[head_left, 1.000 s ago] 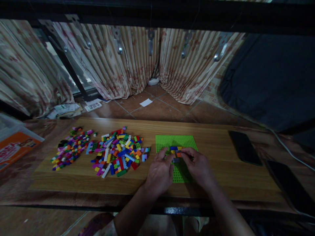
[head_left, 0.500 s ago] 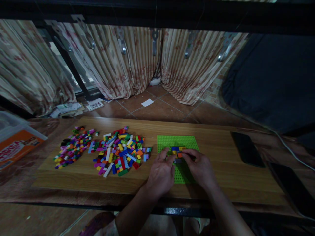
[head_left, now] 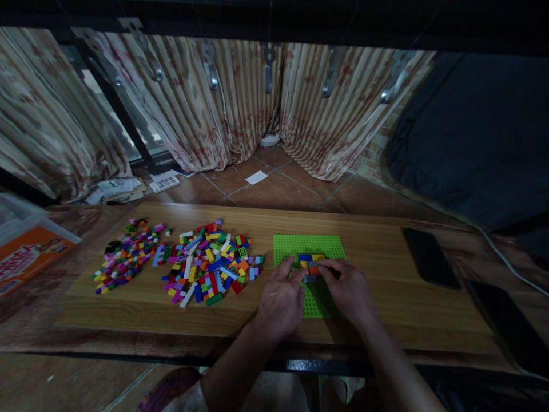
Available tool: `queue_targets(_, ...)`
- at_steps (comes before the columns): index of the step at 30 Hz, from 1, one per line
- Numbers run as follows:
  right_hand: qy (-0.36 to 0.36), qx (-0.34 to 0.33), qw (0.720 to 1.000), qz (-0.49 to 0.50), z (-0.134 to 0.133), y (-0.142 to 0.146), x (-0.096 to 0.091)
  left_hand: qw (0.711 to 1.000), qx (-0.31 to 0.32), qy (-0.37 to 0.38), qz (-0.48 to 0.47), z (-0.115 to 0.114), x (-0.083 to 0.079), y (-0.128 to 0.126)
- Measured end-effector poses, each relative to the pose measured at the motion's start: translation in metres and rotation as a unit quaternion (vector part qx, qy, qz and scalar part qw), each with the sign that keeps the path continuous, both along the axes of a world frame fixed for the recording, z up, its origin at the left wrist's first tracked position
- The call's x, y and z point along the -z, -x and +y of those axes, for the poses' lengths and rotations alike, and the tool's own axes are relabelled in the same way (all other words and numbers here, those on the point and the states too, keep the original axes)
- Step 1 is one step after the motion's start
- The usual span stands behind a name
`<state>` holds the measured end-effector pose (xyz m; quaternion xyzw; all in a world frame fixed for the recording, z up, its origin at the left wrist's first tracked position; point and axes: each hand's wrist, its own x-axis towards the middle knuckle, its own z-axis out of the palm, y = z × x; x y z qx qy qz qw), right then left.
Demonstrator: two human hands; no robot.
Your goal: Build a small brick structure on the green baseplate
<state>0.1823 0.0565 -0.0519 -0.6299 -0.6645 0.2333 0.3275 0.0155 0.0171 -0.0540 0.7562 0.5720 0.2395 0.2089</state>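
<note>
A green studded baseplate (head_left: 306,243) lies on the wooden board, bearing a small group of toy bricks. Among them are a blue brick (head_left: 305,258), a yellow brick (head_left: 318,257), an orange brick (head_left: 314,270) and a grey-blue brick (head_left: 309,278). My right hand (head_left: 348,289) reaches in from the right, its thumb and forefinger closed at the orange brick. On the left side of the plate rests my left hand (head_left: 281,297), fingers apart, with the thumb tip close against the bricks. My fingers hide part of the group.
Left of the plate lies a big pile of mixed bricks (head_left: 214,266), and beyond it a pile of smaller pieces (head_left: 128,254). A clear box with an orange label (head_left: 32,252) stands far left. Two dark phone-like slabs (head_left: 430,257) lie at the right.
My view has shifted very slightly. The orange brick looks more level and settled among the other bricks, and both hands stay almost in place.
</note>
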Motion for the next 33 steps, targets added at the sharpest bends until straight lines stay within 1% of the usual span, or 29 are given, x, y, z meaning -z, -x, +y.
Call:
queue_targets(3,-0.007,0.015,1.0,-0.011,0.002,-0.011,0.001,1.0,-0.001,0.0,0.002,0.0,-0.001,0.0)
queue_targets(6,0.002,0.008,1.0,-0.016,0.002,-0.018,0.001,1.0,0.002,-0.01,0.001,0.0,0.0,0.0)
queue_targets(12,0.014,-0.009,1.0,-0.023,0.0,-0.01,-0.001,0.999,0.005,-0.034,0.023,-0.002,0.004,-0.004)
queue_targets(15,0.011,-0.022,0.999,-0.034,0.0,-0.008,0.002,0.999,0.001,-0.025,0.034,-0.002,0.003,-0.007)
queue_targets(19,-0.012,-0.039,0.998,-0.052,0.0,-0.01,0.008,0.999,-0.005,-0.009,0.039,-0.003,0.002,-0.009)
queue_targets(24,-0.041,-0.077,0.993,-0.085,-0.001,-0.012,0.013,0.999,-0.007,-0.013,0.032,-0.006,0.001,-0.01)
queue_targets(29,-0.051,-0.083,0.989,-0.112,-0.001,-0.014,0.017,1.0,-0.009,-0.022,0.015,-0.008,0.001,-0.01)
queue_targets(33,-0.047,-0.075,0.992,-0.094,0.003,-0.018,0.014,0.999,-0.025,-0.04,-0.008,-0.007,0.0,-0.009)
